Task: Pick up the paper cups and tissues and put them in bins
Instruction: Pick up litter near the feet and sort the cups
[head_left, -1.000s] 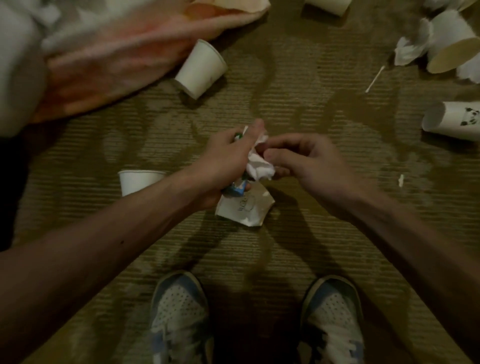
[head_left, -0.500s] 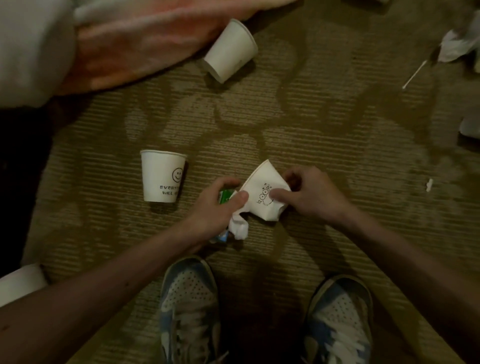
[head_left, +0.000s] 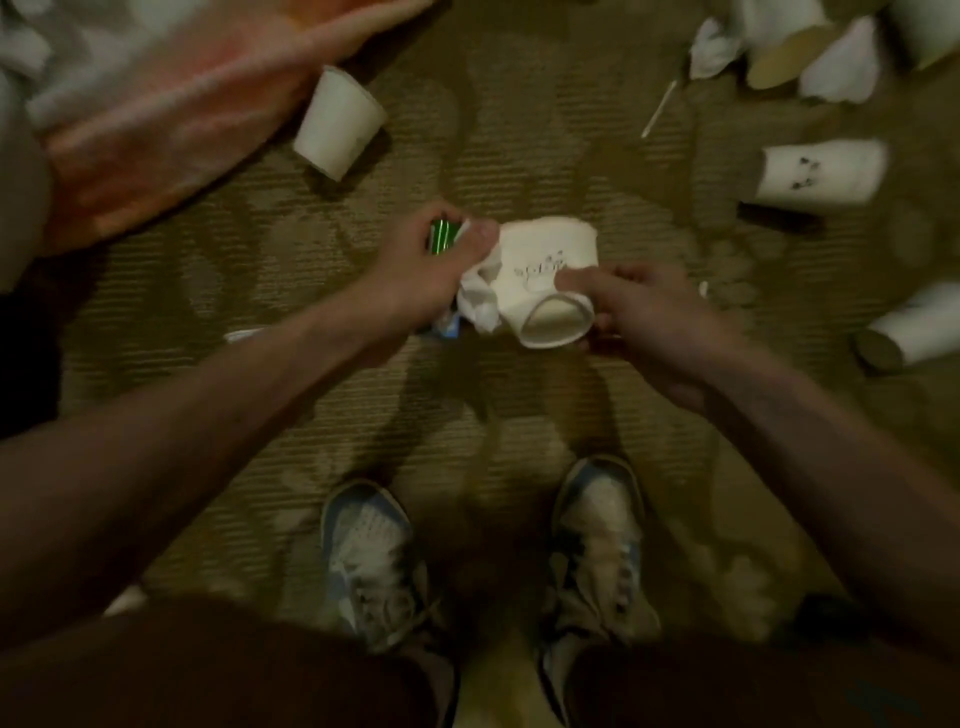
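**A:** What has moved since half a second ago?

**B:** The crumpled cup has turned. It lay flat between the hands with its print up, and now its mouth opens toward the camera. More litter has come into view on the right.

**A:** And the hands?

**B:** Both are grasping. The left hand has its fingers curled round a wad of tissue and a green packet, with its thumb against the cup's left edge. The right hand pinches the cup near its rim, thumb on top beside the print.

**A:** So where is the cup?

**B:** Between the two hands, above the carpet and ahead of the left shoe and right shoe.

**A:** What lies farther out?

**B:** Beyond the left hand a plain cup lies on its side, just beside an orange cloth. A small white scrap sits near the right hand. Beyond the right hand lies a thin white stick. To its right is a marked cup on its side, with small dark marks too blurred to read. Another cup lies at the right edge. At the top right is a heap of cups and tissues, too blurred to count.
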